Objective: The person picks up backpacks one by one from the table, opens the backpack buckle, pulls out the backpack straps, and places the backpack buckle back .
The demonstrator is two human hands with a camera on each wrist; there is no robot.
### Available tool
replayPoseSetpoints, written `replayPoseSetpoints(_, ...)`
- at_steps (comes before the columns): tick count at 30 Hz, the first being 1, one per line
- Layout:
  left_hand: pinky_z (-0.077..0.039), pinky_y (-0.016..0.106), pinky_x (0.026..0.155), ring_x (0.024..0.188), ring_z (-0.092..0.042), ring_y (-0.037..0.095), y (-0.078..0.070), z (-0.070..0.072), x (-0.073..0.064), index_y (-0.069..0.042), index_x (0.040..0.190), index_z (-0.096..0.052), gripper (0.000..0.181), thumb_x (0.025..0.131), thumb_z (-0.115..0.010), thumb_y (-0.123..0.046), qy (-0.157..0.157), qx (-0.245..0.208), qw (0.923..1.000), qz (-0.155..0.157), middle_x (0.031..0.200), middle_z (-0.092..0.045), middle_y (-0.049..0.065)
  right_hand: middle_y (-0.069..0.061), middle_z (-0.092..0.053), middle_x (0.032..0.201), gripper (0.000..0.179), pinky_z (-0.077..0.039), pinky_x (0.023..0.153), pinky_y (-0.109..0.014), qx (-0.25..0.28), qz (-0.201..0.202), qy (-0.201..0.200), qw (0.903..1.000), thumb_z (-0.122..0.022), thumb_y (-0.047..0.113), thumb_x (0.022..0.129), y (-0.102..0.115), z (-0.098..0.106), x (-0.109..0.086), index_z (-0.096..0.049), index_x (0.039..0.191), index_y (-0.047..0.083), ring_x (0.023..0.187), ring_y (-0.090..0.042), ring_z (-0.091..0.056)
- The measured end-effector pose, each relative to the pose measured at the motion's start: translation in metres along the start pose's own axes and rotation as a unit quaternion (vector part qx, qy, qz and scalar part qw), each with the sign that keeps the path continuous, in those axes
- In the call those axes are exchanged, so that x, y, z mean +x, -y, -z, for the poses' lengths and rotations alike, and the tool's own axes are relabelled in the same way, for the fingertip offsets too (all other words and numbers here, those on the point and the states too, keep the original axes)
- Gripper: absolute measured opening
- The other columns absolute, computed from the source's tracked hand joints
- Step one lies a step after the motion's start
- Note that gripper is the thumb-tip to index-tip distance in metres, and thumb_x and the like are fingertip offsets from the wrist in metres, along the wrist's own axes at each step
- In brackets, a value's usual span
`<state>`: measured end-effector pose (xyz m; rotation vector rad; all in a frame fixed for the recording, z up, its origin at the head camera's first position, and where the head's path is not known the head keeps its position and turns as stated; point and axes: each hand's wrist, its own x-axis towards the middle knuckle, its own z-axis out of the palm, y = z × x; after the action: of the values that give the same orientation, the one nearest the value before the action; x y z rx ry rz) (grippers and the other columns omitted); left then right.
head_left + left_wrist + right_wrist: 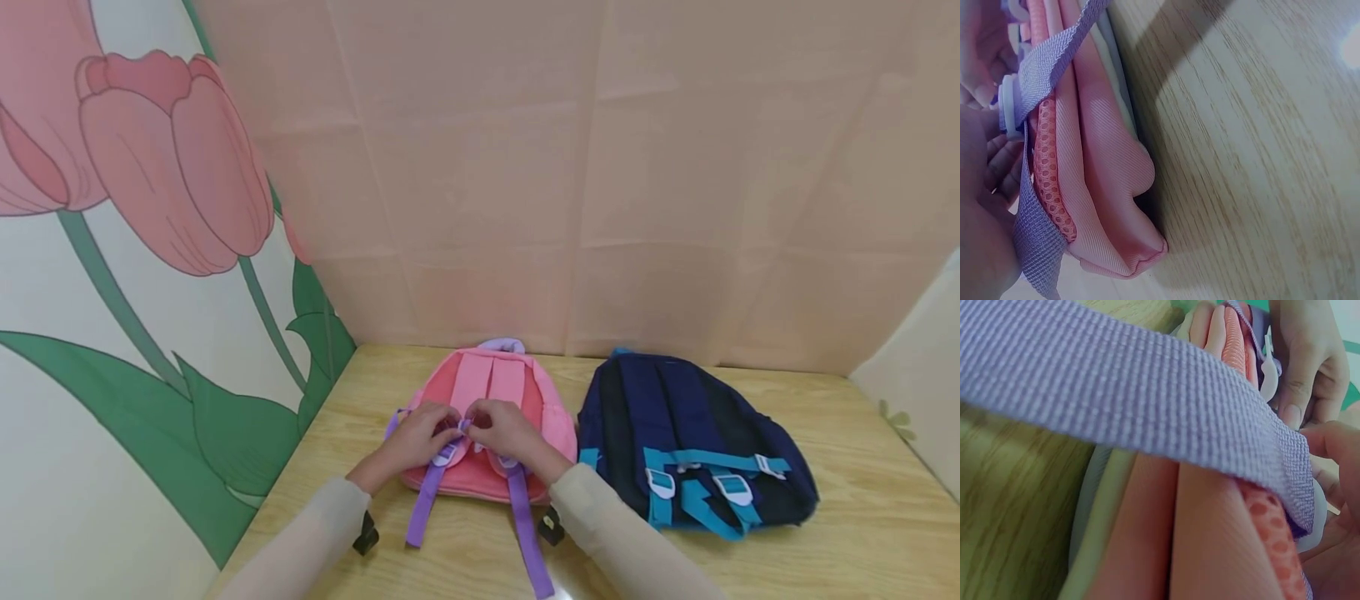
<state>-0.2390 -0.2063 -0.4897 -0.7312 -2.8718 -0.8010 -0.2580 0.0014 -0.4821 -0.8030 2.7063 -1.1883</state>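
A pink backpack [542, 392] lies with its shoulder straps facing up. Over its middle, my left hand [420, 435] and right hand [512, 433] meet, thumbs and fingertips pinching a narrow purple chest strap [464, 425] around its small pale buckle. Fingers hide most of that buckle. Purple webbing tails [427, 504] hang from white adjusters [446, 455] toward the table's near side. In the left wrist view, purple webbing [1054, 62] passes through a white slider [1009, 106] beside the left hand. Wide webbing [1147, 387] crosses the right wrist view in front of the bag's pink side.
A navy backpack [682, 400] with turquoise straps [712, 458] lies just right of the pink one. Both sit on a wooden table [862, 450]. A pinkish cloth [585, 183] hangs behind, and a tulip-patterned panel [172, 167] stands at the left.
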Motion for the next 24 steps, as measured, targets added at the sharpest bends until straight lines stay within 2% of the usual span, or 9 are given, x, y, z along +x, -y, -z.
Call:
replayPoseSetpoints(13, -0.049, 0.036, 0.086, 0.099, -0.056, 0.013, -0.001, 0.0004, 0.0019, -0.015, 0.115, -0.066, 0.017, 0.101, -0.064, -0.025, 0.012, 0.009, 0.9999, 0.001, 0.102, -0.063, -0.005, 0.003, -0.069, 0.088, 0.007, -0.054, 0.075, -0.03, 0.029, 0.01, -0.025, 0.9992, -0.073, 0.014, 0.091, -0.0034, 0.0, -0.0019, -0.068, 0.096, 0.016, 0.081, -0.01, -0.063)
replayPoseSetpoints(20, -0.048, 0.034, 0.085, 0.097, -0.056, 0.011, 0.0018, -0.0045, -0.0001, -0.015, 0.115, -0.067, 0.017, 0.101, -0.065, -0.025, 0.01, 0.016, 0.9998, 0.003, 0.1, -0.063, -0.006, 0.003, -0.068, 0.087, 0.008, -0.053, 0.071, -0.029, 0.015, 0.003, 0.005, 0.9999, -0.073, 0.017, 0.092, -0.0016, 0.0003, -0.0025, -0.068, 0.098, 0.017, 0.078, -0.01, -0.062)
replayPoseSetpoints(24, -0.048, 0.033, 0.084, 0.096, -0.055, 0.011, 0.0015, -0.0044, -0.0006, -0.015, 0.115, -0.066, 0.018, 0.101, -0.064, -0.025, 0.009, 0.016, 0.9998, 0.004, 0.1, -0.062, -0.006, 0.004, -0.068, 0.086, 0.006, -0.052, 0.07, -0.029, 0.003, 0.01, 0.002, 0.9999, -0.073, 0.018, 0.092, -0.0009, -0.0002, -0.002, -0.068, 0.097, 0.017, 0.077, -0.01, -0.061)
